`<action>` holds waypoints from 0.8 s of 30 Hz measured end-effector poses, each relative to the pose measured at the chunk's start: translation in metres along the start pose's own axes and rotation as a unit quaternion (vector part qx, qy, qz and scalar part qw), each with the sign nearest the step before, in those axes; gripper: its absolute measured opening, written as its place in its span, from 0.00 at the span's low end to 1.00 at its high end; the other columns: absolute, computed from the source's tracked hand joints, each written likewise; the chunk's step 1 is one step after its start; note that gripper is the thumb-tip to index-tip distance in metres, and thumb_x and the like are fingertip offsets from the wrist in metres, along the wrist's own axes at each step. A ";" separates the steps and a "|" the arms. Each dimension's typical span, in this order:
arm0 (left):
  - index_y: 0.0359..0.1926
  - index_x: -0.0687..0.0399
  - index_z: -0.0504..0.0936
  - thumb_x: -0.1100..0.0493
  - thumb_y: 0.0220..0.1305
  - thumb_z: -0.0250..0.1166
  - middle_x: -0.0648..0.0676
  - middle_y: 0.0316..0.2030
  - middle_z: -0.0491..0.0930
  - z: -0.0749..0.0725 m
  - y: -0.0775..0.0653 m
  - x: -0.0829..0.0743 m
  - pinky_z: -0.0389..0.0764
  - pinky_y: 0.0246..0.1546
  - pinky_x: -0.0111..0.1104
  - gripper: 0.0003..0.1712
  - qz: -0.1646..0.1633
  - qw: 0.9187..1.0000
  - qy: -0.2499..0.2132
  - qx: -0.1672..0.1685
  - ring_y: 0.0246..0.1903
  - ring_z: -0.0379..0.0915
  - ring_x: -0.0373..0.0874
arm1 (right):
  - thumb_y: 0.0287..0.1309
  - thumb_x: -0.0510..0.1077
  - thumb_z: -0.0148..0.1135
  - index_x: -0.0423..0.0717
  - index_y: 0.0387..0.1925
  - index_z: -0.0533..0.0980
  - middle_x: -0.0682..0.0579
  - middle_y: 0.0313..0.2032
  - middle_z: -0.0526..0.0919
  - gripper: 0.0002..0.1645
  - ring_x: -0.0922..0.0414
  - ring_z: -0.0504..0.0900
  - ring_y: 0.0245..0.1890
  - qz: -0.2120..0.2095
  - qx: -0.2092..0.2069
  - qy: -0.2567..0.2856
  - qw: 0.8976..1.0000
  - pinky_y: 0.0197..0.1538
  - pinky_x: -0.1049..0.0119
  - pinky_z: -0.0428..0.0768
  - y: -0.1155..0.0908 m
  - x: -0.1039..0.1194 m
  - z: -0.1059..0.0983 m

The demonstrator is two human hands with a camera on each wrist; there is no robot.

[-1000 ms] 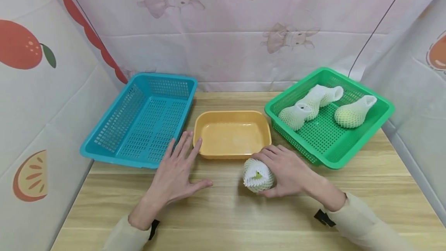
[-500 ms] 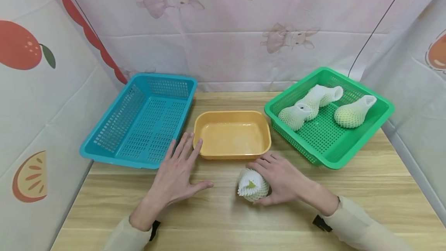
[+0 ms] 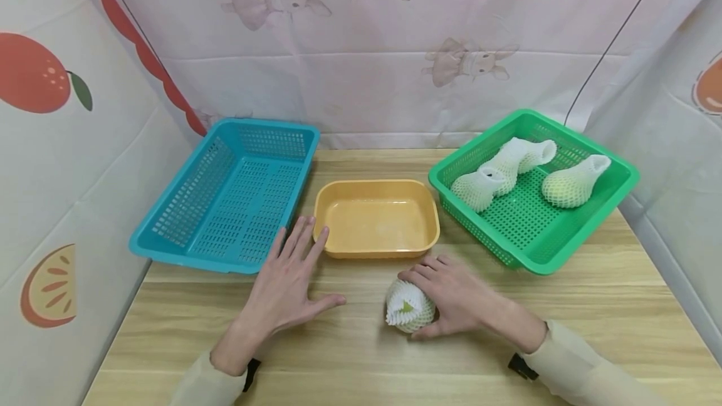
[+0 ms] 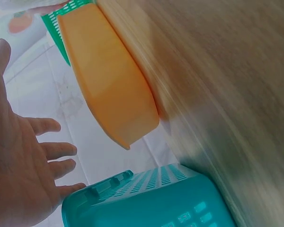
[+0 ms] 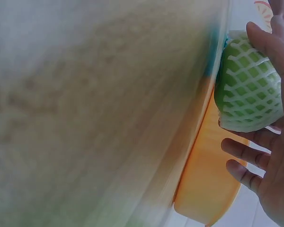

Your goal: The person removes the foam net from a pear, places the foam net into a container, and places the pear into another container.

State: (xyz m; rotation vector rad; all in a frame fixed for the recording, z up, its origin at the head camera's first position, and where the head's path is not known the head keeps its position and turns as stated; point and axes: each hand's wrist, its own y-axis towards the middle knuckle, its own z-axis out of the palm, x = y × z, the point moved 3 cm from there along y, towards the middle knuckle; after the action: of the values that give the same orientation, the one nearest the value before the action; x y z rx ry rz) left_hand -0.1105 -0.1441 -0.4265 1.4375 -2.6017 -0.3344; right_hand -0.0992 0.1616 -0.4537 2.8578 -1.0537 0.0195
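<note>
In the head view my right hand [image 3: 454,296] holds a green fruit in a white foam net [image 3: 410,307] by its right side, just in front of the yellow tub [image 3: 375,250]. The net's mouth faces up and to the left. Thumb and index finger lie on opposite sides of the netted fruit [image 5: 250,85] in the right wrist view, the other fingers apart from it. My left hand [image 3: 284,287] is spread with nothing in it; its fingertips overlap the near corner of the blue basket [image 3: 192,260] and the tub's left edge.
A green basket [image 3: 533,263] at the right holds several net-wrapped fruits [image 3: 570,183]. All the containers stand on a wood-grain table [image 3: 361,362], before a printed cloth backdrop [image 3: 361,86].
The right hand has moved the netted fruit slightly left and toward the person, mostly in the first half second. The left hand has stayed almost still.
</note>
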 end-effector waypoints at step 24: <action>0.82 0.55 0.61 0.09 0.60 0.20 0.64 0.81 0.60 -0.001 -0.001 -0.003 0.57 0.81 0.60 0.70 0.005 1.000 0.008 -0.020 0.83 0.54 0.59 | 0.39 0.81 0.75 0.51 0.69 0.73 0.53 0.57 0.84 0.62 0.53 0.82 0.58 -0.012 0.004 0.007 1.000 0.63 0.52 0.82 0.001 0.003 0.000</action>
State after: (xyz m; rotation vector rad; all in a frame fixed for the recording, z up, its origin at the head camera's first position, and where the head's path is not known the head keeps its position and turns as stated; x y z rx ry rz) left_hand -0.1073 -0.1422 -0.4256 1.4095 -2.5739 -0.3690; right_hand -0.0974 0.1592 -0.4538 2.8732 -1.0180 0.0414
